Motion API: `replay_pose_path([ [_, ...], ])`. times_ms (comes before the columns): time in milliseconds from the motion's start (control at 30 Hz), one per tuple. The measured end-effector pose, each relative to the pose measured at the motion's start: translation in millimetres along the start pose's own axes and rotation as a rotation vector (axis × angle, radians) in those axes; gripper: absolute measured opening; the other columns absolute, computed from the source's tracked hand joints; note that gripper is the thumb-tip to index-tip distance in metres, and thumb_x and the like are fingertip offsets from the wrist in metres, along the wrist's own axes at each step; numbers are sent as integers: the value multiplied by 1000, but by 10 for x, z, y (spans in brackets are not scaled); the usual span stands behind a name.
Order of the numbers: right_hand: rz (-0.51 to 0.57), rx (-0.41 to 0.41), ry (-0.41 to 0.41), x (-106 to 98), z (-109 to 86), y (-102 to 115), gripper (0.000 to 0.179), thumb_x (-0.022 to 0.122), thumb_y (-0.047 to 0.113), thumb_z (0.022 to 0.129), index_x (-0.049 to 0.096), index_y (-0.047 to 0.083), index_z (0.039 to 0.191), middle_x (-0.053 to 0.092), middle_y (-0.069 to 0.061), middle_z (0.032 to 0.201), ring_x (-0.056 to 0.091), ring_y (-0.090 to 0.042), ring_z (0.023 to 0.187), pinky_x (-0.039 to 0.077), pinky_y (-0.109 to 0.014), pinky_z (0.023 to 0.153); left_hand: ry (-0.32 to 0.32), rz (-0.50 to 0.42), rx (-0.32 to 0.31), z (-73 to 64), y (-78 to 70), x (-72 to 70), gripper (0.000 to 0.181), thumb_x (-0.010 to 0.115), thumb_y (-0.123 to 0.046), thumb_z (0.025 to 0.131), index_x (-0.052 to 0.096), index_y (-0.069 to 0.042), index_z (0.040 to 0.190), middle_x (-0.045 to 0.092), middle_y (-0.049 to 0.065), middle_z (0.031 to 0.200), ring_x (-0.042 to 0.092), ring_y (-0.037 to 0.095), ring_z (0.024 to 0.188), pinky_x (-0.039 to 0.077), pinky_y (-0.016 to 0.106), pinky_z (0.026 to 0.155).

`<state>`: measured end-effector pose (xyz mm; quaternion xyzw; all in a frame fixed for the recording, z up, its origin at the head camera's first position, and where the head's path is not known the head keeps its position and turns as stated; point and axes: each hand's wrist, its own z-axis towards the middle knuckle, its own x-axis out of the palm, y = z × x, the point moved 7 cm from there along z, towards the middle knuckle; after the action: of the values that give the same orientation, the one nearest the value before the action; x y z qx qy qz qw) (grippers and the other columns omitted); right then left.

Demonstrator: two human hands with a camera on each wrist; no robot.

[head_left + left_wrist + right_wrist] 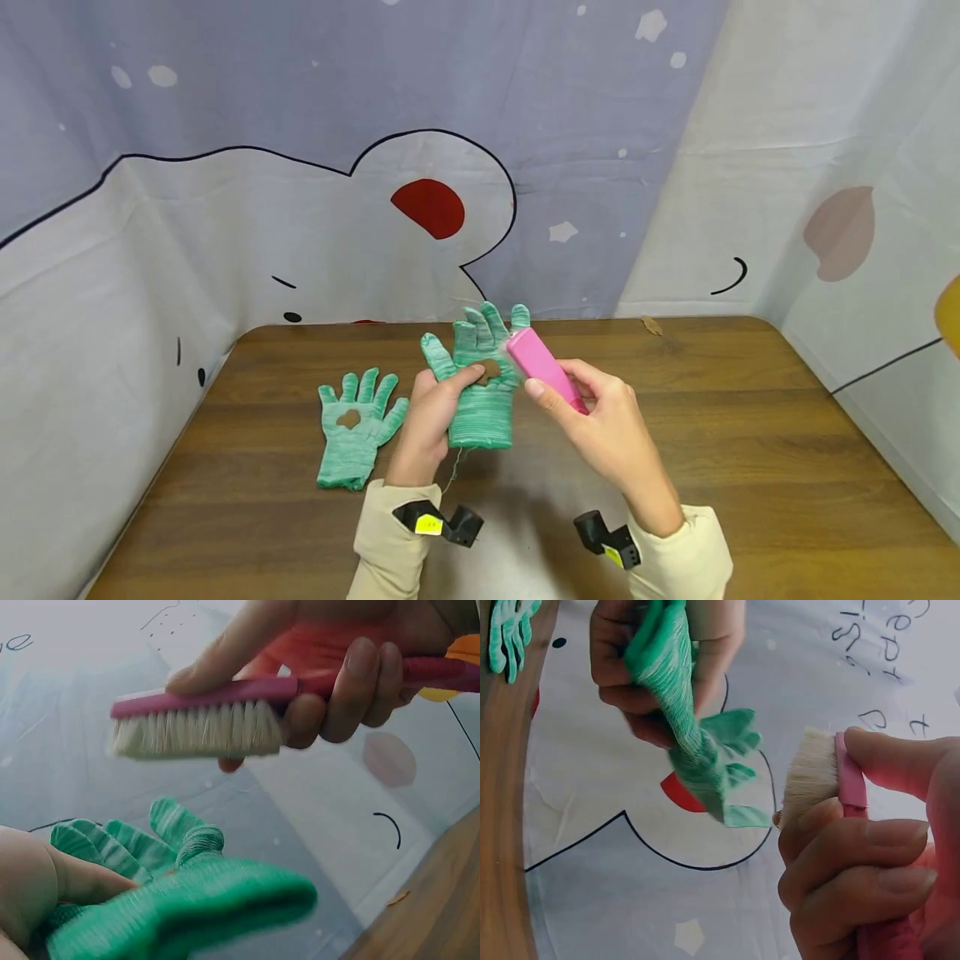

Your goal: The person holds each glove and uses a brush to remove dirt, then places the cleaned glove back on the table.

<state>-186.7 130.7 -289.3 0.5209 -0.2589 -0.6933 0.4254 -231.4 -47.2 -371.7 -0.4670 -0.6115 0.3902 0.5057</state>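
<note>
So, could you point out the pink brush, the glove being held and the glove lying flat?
Pink brush [201,729]: left wrist view, on its pale bristles.
Held glove [482,412]: head view, on its lower part, near the cuff.
Lying glove [351,446]: head view, on its lower palm.

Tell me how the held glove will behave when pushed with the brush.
The held glove should give easily, since its knit looks soft. It's likely light, seeming just thin fabric. It may fray if tugged, as a thread hangs from it.
</note>
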Motion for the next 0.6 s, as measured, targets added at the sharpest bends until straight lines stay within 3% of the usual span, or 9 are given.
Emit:
replay_pose_path([
  [233,65,99,2,91,38,-122,42,67,41,82,56,17,115,68,-7,83,60,-15,65,46,-30,53,36,-47,101,-52,-82,133,17,71,-14,79,58,-4,78,64,4,71,63,18,66,53,34,66],
  [433,119,177,15,180,39,-169,50,66,42,82,46,16,120,68,-13,88,62,-19,71,47,-32,57,113,-96,138,-110,-137,247,17,71,-9,78,61,0,89,66,5,78,64,19,75,53,35,72],
  [600,117,182,-7,187,50,-201,41,66,40,83,51,13,110,67,-14,85,59,-17,64,46,-29,54,163,-154,161,-137,-178,270,20,68,-3,78,62,6,95,67,4,80,65,18,76,53,36,74],
])
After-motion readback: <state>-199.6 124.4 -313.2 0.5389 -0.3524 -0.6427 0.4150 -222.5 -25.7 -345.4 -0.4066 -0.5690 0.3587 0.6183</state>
